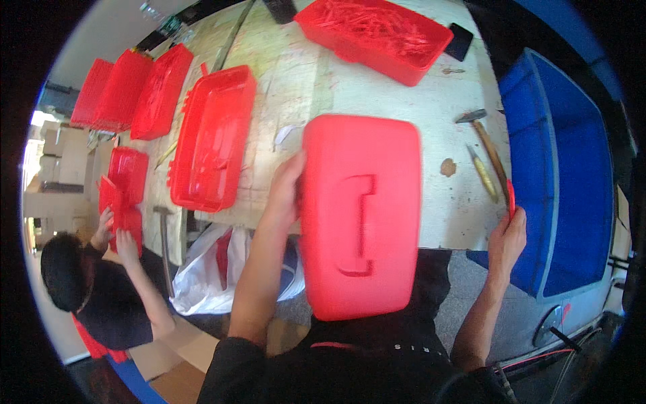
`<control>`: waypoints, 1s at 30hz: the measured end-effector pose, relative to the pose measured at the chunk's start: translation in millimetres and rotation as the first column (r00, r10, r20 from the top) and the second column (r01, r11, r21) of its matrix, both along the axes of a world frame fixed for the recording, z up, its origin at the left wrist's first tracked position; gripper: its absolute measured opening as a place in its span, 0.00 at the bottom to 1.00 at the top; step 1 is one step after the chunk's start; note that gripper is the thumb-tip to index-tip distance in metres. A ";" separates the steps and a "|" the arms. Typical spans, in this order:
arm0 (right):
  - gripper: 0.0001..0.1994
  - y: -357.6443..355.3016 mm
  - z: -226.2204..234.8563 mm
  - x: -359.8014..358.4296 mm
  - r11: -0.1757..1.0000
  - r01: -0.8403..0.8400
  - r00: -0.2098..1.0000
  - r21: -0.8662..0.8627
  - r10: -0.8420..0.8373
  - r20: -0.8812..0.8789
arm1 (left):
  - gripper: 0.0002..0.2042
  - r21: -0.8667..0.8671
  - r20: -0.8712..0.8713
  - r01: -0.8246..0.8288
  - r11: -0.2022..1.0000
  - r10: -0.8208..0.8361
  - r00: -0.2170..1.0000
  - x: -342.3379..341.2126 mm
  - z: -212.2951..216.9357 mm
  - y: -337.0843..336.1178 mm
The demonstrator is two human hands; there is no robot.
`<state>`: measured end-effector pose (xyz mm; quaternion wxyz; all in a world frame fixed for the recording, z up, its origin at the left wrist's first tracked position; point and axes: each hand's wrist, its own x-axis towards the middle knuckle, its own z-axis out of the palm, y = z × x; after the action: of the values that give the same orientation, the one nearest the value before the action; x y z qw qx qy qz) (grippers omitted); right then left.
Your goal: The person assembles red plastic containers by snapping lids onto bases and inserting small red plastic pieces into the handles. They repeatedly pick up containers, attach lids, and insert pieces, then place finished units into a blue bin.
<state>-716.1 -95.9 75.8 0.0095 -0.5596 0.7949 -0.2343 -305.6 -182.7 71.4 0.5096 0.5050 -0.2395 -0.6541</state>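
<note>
A red plastic case [393, 202] with rounded corners and a moulded handle recess stands upright in front of my body. My left hand [288, 185] is closed on its left edge, with the fingers partly hidden behind it. Off to the right, my right hand [513, 236] grips a thin red plastic piece [511, 195] at the table's edge. Just beyond that hand lie a hammer [490, 148] with a wooden handle and a yellow-handled pointed tool [483, 176].
A deep blue crate [553, 168] stands right of the table. An open red case half [210, 141], a red bin [404, 64] of red strips and a black phone [459, 42] lie on top. At left, a co-worker [114, 296] handles red parts; a white bag [202, 283] hangs below.
</note>
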 end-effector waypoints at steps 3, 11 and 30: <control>0.06 11.0 -26.8 -40.1 0.928 0.258 0.962 0.268 -0.222 -0.156 | 0.24 0.042 -0.053 -0.157 0.987 0.160 0.986 20.5 -28.8 4.2; 0.14 12.9 -79.1 -51.7 0.919 0.393 0.915 0.013 -0.393 0.096 | 0.22 -0.060 0.054 -0.237 0.970 0.240 0.969 53.7 -60.7 11.0; 0.18 27.0 -99.0 -60.6 0.956 0.258 0.948 -0.142 -0.223 0.225 | 0.27 0.043 0.144 -0.120 0.992 0.112 0.983 11.3 -20.6 -1.9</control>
<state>-776.7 -68.9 -23.2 0.0157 -0.4294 0.8293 -0.3573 -294.3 -184.5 50.8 0.5154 0.5761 -0.2281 -0.5920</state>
